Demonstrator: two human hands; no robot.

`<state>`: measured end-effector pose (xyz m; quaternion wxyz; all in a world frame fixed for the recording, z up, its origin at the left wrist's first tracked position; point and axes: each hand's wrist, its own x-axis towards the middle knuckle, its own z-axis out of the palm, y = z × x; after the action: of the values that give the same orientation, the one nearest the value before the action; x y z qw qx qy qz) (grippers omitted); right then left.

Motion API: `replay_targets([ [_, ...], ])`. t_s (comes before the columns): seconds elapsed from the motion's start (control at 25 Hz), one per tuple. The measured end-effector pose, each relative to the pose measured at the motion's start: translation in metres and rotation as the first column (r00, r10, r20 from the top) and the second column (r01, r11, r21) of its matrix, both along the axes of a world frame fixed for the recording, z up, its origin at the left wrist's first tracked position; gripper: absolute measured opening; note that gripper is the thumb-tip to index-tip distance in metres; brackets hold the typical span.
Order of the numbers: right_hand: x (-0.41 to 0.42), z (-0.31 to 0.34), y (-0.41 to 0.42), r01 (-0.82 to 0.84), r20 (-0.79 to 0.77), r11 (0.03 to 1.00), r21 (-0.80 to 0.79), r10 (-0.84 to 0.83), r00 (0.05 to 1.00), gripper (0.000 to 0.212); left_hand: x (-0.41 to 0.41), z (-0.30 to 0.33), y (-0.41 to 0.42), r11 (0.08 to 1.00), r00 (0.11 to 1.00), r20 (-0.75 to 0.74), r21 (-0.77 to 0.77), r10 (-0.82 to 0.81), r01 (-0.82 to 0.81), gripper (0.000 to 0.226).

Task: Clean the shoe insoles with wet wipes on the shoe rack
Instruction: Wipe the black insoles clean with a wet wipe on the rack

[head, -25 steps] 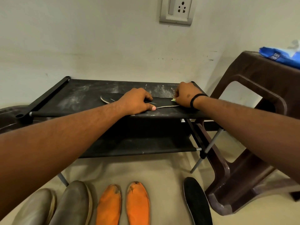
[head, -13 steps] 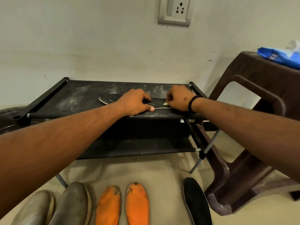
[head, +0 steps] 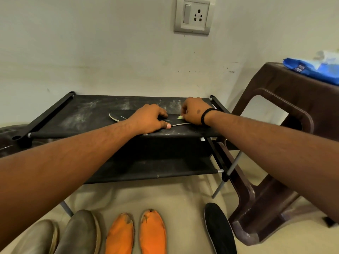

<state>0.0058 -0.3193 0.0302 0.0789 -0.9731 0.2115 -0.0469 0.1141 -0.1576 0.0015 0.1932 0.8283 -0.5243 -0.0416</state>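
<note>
The left hand (head: 149, 119) presses the insole (head: 121, 114) flat to the rack (head: 73, 114), steadying it while the right hand (head: 194, 111) pinches the wipe (head: 180, 117) and scrubs.

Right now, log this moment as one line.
left hand presses insole on rack | right hand pinches wipe on insole | wiping underway

The dusty shelf top (head: 77, 114) at nine o'clock is free; the brown stool (head: 286, 114) blocks three o'clock.
</note>
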Motion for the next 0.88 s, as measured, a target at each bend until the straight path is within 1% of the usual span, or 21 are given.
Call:
replay_targets([
  [0.04, -0.001, -0.001, -0.006, 0.064, 0.010, 0.997, -0.050, -0.063, 0.998, 0.008, 0.000, 0.000, 0.000, 1.000, 1.000, -0.005, -0.003, 0.003, -0.003, 0.055],
  [0.08, -0.002, -0.003, -0.008, 0.085, 0.016, 0.994, -0.072, -0.084, 0.996, 0.009, 0.000, -0.001, 0.000, 1.000, 1.000, -0.008, -0.006, 0.004, -0.004, 0.055],
  [0.12, -0.004, -0.005, -0.007, 0.058, 0.015, 0.996, -0.062, -0.057, 0.998, 0.009, 0.001, -0.002, 0.000, 1.000, 1.000, -0.007, -0.009, 0.003, -0.003, 0.055],
  [0.24, -0.014, -0.006, 0.000, -0.121, -0.017, 0.992, 0.022, 0.121, 0.992, 0.007, 0.003, -0.004, 0.001, 1.000, 1.000, 0.005, -0.006, 0.000, 0.000, 0.055],
  [0.28, -0.016, -0.005, -0.003, -0.122, -0.010, 0.992, 0.024, 0.122, 0.992, 0.007, 0.003, -0.004, 0.000, 1.000, 1.000, 0.004, -0.006, -0.003, 0.003, 0.055],
  [0.4, -0.017, -0.003, -0.018, 0.016, 0.010, 0.999, -0.041, -0.016, 1.000, 0.008, 0.002, -0.002, 0.000, 1.000, 1.000, -0.011, -0.008, 0.007, -0.007, 0.056],
  [0.44, -0.017, -0.003, -0.018, 0.022, 0.013, 0.999, -0.045, -0.021, 1.000, 0.007, 0.002, -0.002, 0.000, 1.000, 1.000, -0.015, -0.008, 0.007, -0.007, 0.057],
  [0.56, -0.020, -0.003, -0.006, -0.116, -0.042, 0.993, 0.023, 0.117, 0.992, 0.007, 0.002, -0.002, 0.001, 1.000, 1.000, -0.013, -0.004, 0.002, -0.002, 0.056],
  [0.6, -0.020, -0.003, -0.004, -0.117, -0.051, 0.993, 0.023, 0.118, 0.992, 0.007, 0.001, -0.003, 0.000, 1.000, 1.000, -0.012, -0.002, -0.001, 0.001, 0.056],
  [0.68, -0.017, -0.002, -0.013, -0.001, -0.026, 0.998, -0.056, 0.000, 1.000, 0.006, 0.001, -0.002, -0.001, 1.000, 1.000, -0.019, -0.003, -0.002, 0.002, 0.056],
  [0.72, -0.015, -0.003, -0.014, 0.056, -0.024, 0.991, -0.123, -0.059, 0.998, 0.006, 0.000, -0.001, -0.001, 1.000, 1.000, -0.020, 0.000, 0.001, -0.001, 0.056],
  [0.76, -0.014, -0.004, -0.011, 0.076, -0.013, 0.984, -0.162, -0.079, 0.997, 0.008, 0.000, 0.000, -0.001, 1.000, 1.000, -0.016, 0.002, 0.003, -0.003, 0.056],
  [0.8, -0.011, -0.005, -0.005, 0.053, -0.014, 0.985, -0.162, -0.056, 0.998, 0.010, 0.001, 0.001, -0.001, 1.000, 1.000, -0.011, 0.003, 0.005, -0.005, 0.056],
  [0.88, -0.008, -0.005, 0.009, -0.072, -0.023, 0.996, -0.042, 0.071, 0.997, 0.010, 0.001, -0.001, 0.001, 1.000, 1.000, -0.002, 0.003, 0.002, -0.002, 0.053],
])
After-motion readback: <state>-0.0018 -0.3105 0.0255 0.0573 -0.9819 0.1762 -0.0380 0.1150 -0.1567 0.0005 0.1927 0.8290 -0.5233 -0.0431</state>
